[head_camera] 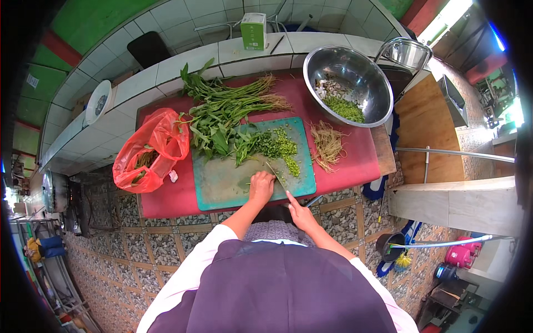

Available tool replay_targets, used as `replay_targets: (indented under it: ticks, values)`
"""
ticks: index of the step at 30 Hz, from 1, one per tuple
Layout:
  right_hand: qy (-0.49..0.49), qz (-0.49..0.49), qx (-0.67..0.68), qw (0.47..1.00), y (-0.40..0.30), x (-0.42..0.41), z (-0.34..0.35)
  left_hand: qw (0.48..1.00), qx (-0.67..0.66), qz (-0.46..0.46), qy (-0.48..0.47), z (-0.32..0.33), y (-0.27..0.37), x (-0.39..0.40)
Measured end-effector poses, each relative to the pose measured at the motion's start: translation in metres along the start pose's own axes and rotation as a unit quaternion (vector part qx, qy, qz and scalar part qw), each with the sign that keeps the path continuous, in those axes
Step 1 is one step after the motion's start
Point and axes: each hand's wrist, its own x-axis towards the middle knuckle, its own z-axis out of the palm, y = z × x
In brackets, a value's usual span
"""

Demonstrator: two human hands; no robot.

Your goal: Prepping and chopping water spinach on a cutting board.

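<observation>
My right hand point(300, 214) grips the handle of a kitchen knife point(276, 176), its blade angled over the front part of a green cutting board point(225, 195). Close to the blade, my left hand point(262, 185) is pressed down with curled fingers; a bit of green stem pokes out at its left side. Chopped green stems and leaves point(280, 145) are heaped on the board's right half. Behind them lies a large bunch of leafy greens point(222, 108) with roots pointing right. Cut-off roots point(327, 145) form a pile right of the board.
A steel bowl point(370, 91) at the back right holds chopped greens point(343, 109). On the left sits a red plastic bag point(166, 133) with plant scraps. A red-covered table point(358, 156) bears all this. A green box point(254, 32) stands on the tiled ledge point(187, 56) behind.
</observation>
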Motion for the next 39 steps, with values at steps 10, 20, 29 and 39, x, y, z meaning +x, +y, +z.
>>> replay_targets:
  ticks: [10, 20, 29, 39]
  values:
    - [-0.012, 0.002, -0.017, 1.0, -0.006, -0.002, -0.004, 0.996, -0.04, -0.076, -0.017, -0.002, -0.001, 0.004]
    - [-0.021, 0.004, -0.027, 0.999, -0.005, 0.013, 0.001, 0.997, -0.016, -0.069, -0.026, -0.004, 0.002, 0.005]
    - [-0.021, 0.026, -0.044, 0.998, -0.01, -0.008, -0.006, 0.998, -0.02, -0.054, -0.022, -0.003, -0.006, -0.001]
    - [-0.03, 0.017, -0.034, 0.999, -0.015, 0.006, -0.001, 0.999, -0.018, -0.043, -0.026, -0.005, -0.007, 0.002]
